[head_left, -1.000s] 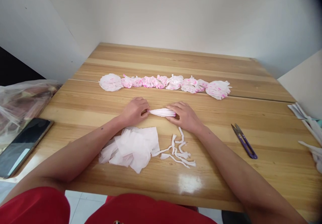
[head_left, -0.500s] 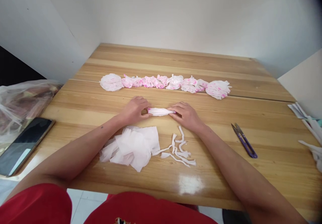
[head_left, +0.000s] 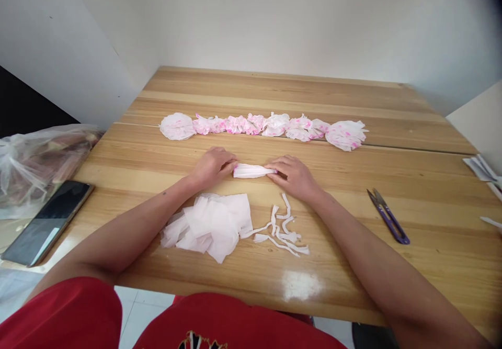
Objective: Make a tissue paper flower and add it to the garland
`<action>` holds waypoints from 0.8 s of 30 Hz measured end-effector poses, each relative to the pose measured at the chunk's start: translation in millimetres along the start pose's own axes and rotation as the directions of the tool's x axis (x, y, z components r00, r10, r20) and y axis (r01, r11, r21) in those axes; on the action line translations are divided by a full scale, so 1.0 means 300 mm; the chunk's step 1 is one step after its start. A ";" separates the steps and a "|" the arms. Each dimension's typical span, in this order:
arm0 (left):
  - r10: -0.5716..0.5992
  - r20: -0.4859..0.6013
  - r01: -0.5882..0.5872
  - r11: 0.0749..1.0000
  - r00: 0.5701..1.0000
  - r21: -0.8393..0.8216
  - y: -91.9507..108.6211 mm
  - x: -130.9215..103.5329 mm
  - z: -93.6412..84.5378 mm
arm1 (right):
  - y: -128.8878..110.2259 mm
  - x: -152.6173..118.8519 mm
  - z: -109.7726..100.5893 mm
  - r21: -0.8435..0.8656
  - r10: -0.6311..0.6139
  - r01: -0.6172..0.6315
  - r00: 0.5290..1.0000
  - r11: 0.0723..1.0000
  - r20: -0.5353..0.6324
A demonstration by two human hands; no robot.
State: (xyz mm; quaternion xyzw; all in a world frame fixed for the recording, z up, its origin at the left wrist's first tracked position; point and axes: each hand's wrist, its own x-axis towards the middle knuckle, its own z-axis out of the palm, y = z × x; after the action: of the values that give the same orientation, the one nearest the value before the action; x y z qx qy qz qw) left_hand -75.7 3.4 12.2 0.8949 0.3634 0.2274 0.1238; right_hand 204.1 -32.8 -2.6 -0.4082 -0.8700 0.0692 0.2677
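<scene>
One pleated white, pink-edged tissue-paper strip (head_left: pixel 253 171), 1 o'clock from loose white tissue sheets (head_left: pixel 214 223): right hand (head_left: pixel 294 177) pinches its newly narrowed 3 o'clock end; left hand (head_left: pixel 214 167) touches flared 9 o'clock end, pinch unclear. Pleat-squeezing likely switched ends.

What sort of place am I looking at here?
Probably an indoor craft corner or small workroom: there's a wooden table with snips and a row of pink-and-white paper puffs on it.
</scene>
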 end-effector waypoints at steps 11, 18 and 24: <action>-0.016 0.020 0.016 1.000 1.000 0.002 -0.016 0.008 0.020 | -0.001 0.003 -0.001 0.011 -0.025 0.025 0.999 1.000 -0.022; 0.011 0.036 -0.009 0.999 0.999 -0.052 -0.004 0.009 0.003 | 0.001 0.002 0.003 -0.002 -0.015 0.015 1.000 1.000 -0.023; 0.049 0.025 -0.048 0.998 0.999 -0.039 -0.014 0.008 0.010 | 0.002 -0.001 0.001 -0.010 -0.002 0.002 1.000 1.000 0.001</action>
State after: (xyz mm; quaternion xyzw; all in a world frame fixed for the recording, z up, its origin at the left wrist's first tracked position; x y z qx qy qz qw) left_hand -75.2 7.7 8.8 0.9037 0.3357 0.2259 0.1400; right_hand 204.5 -32.6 -3.2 -0.4085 -0.8709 0.0648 0.2654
